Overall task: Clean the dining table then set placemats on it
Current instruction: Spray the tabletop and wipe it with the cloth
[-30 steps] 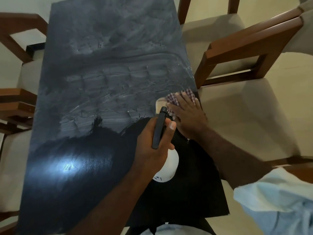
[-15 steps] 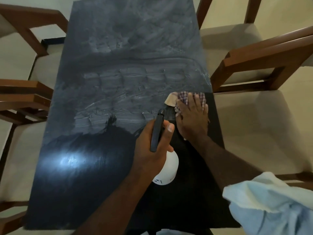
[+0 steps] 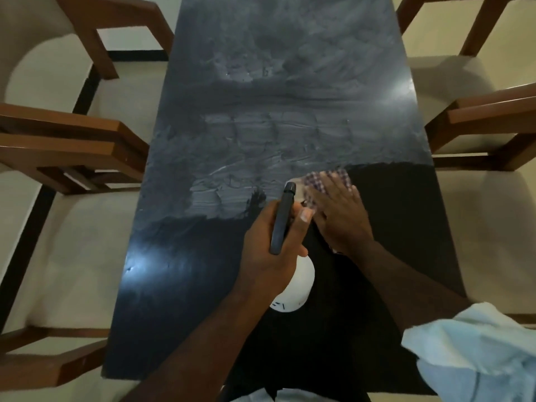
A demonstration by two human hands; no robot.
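While your right hand [image 3: 340, 217] presses flat on the checked cloth rag [image 3: 326, 179] at the smear line of the dark glossy dining table [image 3: 290, 97], your left hand [image 3: 272, 250], curled round the white black-topped spray bottle [image 3: 298, 281], risks bumping it or re-wetting wiped surface.

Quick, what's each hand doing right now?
Left hand: grips the spray bottle.
Right hand: open, pressing flat on the cloth on the table.
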